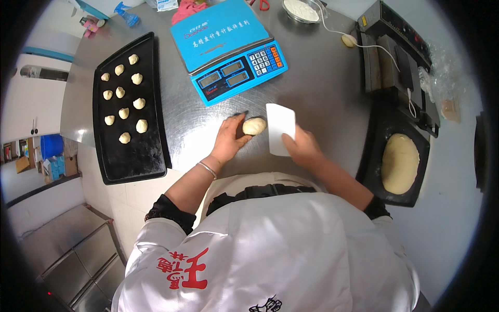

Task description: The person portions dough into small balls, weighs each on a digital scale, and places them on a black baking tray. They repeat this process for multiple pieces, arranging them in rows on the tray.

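Observation:
A small piece of dough (254, 126) lies on the steel worktop (202, 136) in front of me. My left hand (230, 137) curves around its left side, thumb and fingers apart; whether the fingers touch the dough is hard to tell. In my right hand (304, 146) is a white dough scraper (280, 128), gripped at its right edge and held just right of the dough. Beyond the hands stands a blue digital scale (237, 80), its platform bare. Several small dough balls (123, 113) rest in rows on a black baking tray (132, 165) at the left.
A large dough mass (400, 163) sits in a black tray (370, 175) at the right. Behind it is a dark machine (393, 54) with a white cable (374, 46). A bowl of flour (302, 9), red-handled scissors (264, 4), a pink cloth (188, 11) and a blue spray bottle (126, 15) stand at the back.

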The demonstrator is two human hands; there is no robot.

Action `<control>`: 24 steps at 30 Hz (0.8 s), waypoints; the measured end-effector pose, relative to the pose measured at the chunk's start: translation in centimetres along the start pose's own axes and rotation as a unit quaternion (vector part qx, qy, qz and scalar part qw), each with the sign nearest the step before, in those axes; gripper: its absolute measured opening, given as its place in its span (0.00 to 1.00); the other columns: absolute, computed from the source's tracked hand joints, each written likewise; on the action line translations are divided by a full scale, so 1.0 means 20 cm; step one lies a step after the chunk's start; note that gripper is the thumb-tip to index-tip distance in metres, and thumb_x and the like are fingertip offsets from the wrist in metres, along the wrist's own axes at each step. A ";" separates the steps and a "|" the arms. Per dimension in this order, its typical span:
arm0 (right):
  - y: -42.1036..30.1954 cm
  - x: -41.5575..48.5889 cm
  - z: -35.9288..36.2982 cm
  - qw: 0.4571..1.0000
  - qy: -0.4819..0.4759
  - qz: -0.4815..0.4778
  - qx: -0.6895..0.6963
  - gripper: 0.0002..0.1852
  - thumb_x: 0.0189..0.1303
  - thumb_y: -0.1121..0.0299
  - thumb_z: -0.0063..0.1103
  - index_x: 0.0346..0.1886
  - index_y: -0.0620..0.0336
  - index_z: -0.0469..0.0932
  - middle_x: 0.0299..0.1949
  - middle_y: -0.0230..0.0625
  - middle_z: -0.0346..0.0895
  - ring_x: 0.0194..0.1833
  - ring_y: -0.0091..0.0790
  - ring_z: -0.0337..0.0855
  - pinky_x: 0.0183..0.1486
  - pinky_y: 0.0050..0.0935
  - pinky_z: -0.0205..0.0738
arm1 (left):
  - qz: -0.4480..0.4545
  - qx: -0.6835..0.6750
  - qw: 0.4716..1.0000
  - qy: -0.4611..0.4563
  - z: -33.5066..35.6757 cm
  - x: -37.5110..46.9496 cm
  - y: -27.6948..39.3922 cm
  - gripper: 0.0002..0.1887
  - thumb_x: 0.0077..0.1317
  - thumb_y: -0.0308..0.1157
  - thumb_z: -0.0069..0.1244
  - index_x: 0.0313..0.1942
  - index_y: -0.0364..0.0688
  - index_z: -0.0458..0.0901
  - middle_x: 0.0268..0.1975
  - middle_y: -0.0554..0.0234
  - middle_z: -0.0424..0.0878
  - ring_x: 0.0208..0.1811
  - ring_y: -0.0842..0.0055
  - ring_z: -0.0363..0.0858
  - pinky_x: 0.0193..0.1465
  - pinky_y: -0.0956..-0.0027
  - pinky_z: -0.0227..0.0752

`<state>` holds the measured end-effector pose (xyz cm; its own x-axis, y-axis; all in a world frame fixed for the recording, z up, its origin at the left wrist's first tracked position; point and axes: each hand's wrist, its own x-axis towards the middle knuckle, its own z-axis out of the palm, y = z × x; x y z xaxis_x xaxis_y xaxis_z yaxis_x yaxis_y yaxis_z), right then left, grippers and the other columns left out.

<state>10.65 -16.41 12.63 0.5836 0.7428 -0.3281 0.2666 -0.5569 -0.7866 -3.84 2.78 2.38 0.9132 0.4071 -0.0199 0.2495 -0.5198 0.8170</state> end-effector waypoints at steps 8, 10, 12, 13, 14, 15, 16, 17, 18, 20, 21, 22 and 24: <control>-0.06 0.11 0.21 0.978 -0.015 -0.064 -0.199 0.13 0.63 0.65 0.49 0.39 0.67 0.72 0.29 0.59 0.80 0.33 0.62 0.82 0.41 0.58 0.75 | 0.054 0.068 0.995 0.049 0.06 0.04 0.00 0.23 0.51 0.37 0.67 0.48 0.46 0.80 0.45 0.61 0.78 0.50 0.60 0.73 0.55 0.58 0.67; -0.06 0.12 0.23 0.972 -0.013 -0.056 -0.227 0.12 0.63 0.65 0.49 0.39 0.67 0.72 0.27 0.58 0.80 0.32 0.62 0.82 0.40 0.58 0.75 | 0.055 0.068 0.995 0.054 0.07 0.04 -0.01 0.23 0.51 0.37 0.67 0.48 0.46 0.80 0.45 0.62 0.78 0.50 0.60 0.73 0.55 0.59 0.66; -0.05 0.13 0.24 0.970 -0.017 -0.064 -0.234 0.12 0.63 0.66 0.49 0.39 0.67 0.72 0.27 0.57 0.80 0.31 0.61 0.82 0.39 0.57 0.75 | 0.058 0.073 0.994 0.058 0.07 0.03 -0.01 0.24 0.50 0.36 0.67 0.48 0.46 0.80 0.45 0.62 0.77 0.50 0.61 0.73 0.55 0.59 0.66; -0.05 0.13 0.24 0.968 -0.022 -0.067 -0.240 0.11 0.62 0.66 0.49 0.39 0.67 0.72 0.27 0.56 0.80 0.31 0.61 0.82 0.39 0.57 0.75 | 0.059 0.074 0.994 0.059 0.07 0.03 -0.02 0.24 0.50 0.36 0.67 0.48 0.46 0.80 0.46 0.62 0.77 0.50 0.61 0.73 0.55 0.59 0.66; -0.05 0.13 0.24 0.971 -0.016 -0.063 -0.229 0.11 0.62 0.66 0.50 0.40 0.66 0.72 0.27 0.56 0.80 0.31 0.60 0.82 0.38 0.57 0.75 | 0.059 0.075 0.994 0.060 0.07 0.03 -0.02 0.24 0.50 0.36 0.67 0.48 0.46 0.79 0.46 0.62 0.77 0.50 0.61 0.73 0.55 0.59 0.66; -0.06 0.13 0.23 0.974 -0.013 -0.059 -0.219 0.11 0.62 0.66 0.50 0.40 0.66 0.72 0.27 0.55 0.81 0.31 0.60 0.83 0.38 0.57 0.75 | 0.063 0.075 0.993 0.060 0.07 0.03 -0.02 0.24 0.50 0.36 0.67 0.48 0.46 0.79 0.46 0.62 0.77 0.50 0.61 0.73 0.55 0.59 0.66; -0.06 0.14 0.22 0.976 -0.011 -0.050 -0.211 0.11 0.62 0.66 0.50 0.40 0.66 0.72 0.27 0.55 0.81 0.31 0.60 0.83 0.38 0.57 0.76 | 0.058 0.073 0.994 0.063 0.07 0.02 -0.02 0.24 0.50 0.36 0.67 0.48 0.46 0.79 0.46 0.62 0.77 0.50 0.61 0.73 0.55 0.59 0.66; -0.06 0.14 0.21 0.977 -0.012 -0.060 -0.206 0.11 0.62 0.67 0.51 0.41 0.66 0.72 0.27 0.55 0.81 0.31 0.59 0.83 0.38 0.56 0.76 | 0.057 0.069 0.994 0.064 0.08 0.02 -0.02 0.23 0.50 0.36 0.66 0.48 0.46 0.79 0.46 0.61 0.77 0.51 0.61 0.73 0.55 0.59 0.66; -0.07 0.14 0.21 0.977 -0.014 -0.064 -0.202 0.11 0.62 0.67 0.51 0.41 0.66 0.72 0.27 0.55 0.81 0.30 0.59 0.83 0.38 0.56 0.76 | 0.054 0.066 0.994 0.069 0.08 0.02 -0.02 0.23 0.50 0.35 0.66 0.47 0.46 0.79 0.46 0.61 0.77 0.51 0.61 0.73 0.55 0.59 0.66; -0.08 0.13 0.20 0.978 -0.033 -0.052 -0.200 0.11 0.63 0.66 0.50 0.42 0.65 0.71 0.28 0.55 0.81 0.31 0.60 0.82 0.38 0.57 0.75 | 0.054 0.070 0.993 0.072 0.08 0.02 -0.02 0.23 0.50 0.35 0.66 0.48 0.45 0.79 0.46 0.61 0.77 0.51 0.61 0.73 0.55 0.59 0.65; -0.08 0.14 0.20 0.977 -0.048 -0.037 -0.202 0.11 0.64 0.66 0.49 0.42 0.64 0.71 0.28 0.55 0.80 0.32 0.61 0.82 0.39 0.57 0.74 | 0.055 0.073 0.993 0.075 0.08 0.02 -0.02 0.23 0.50 0.35 0.66 0.48 0.45 0.79 0.46 0.61 0.77 0.52 0.61 0.73 0.55 0.58 0.65; -0.09 0.14 0.21 0.978 -0.059 -0.032 -0.200 0.11 0.64 0.65 0.48 0.43 0.64 0.70 0.29 0.55 0.80 0.33 0.62 0.81 0.40 0.58 0.73 | 0.055 0.070 0.994 0.072 0.08 0.02 -0.02 0.24 0.50 0.34 0.66 0.48 0.45 0.79 0.47 0.61 0.77 0.52 0.61 0.73 0.55 0.58 0.65; -0.09 0.14 0.23 0.973 -0.043 -0.042 -0.223 0.11 0.64 0.66 0.49 0.43 0.64 0.70 0.27 0.53 0.80 0.31 0.61 0.81 0.38 0.56 0.74 | 0.051 0.064 0.995 0.061 0.07 0.02 -0.02 0.24 0.50 0.34 0.66 0.48 0.45 0.78 0.47 0.61 0.77 0.52 0.61 0.73 0.55 0.58 0.65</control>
<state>8.24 -11.59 10.72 0.4839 0.8108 -0.3294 0.6280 -0.5839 -0.5145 -3.04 2.11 1.30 0.8918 0.4317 0.1355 0.2040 -0.6510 0.7311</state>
